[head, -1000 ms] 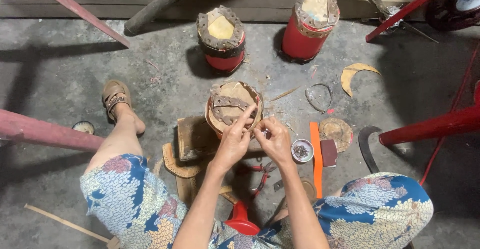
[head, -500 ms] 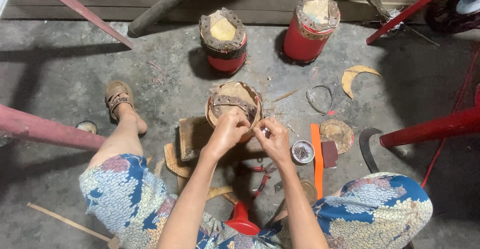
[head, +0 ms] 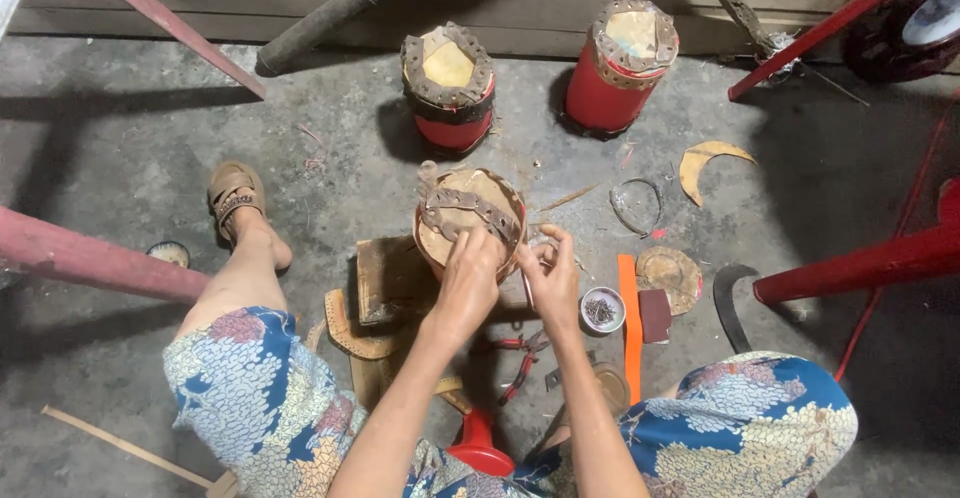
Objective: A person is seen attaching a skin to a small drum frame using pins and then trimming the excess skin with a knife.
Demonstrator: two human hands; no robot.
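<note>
A small round drum (head: 470, 213) with a tan skin top and a brown strap (head: 478, 205) laid across it stands on the floor between my knees. My left hand (head: 472, 280) rests on its near rim, fingers curled on the skin's edge. Just right of the rim, my right hand (head: 553, 275) pinches a thin metal pin or nail that points down. The two hands are almost touching.
Two red drums (head: 447, 86) (head: 620, 58) stand behind. A small dish of nails (head: 602, 310), an orange strip (head: 630, 323), pliers (head: 522, 360), a skin disc (head: 670, 276), a crescent offcut (head: 708, 163) and a wooden block (head: 392, 280) lie around. Red bars (head: 850, 263) (head: 90, 258) flank me.
Both hands have dropped from above the drum's top to its near rim. The strap now lies uncovered across the skin.
</note>
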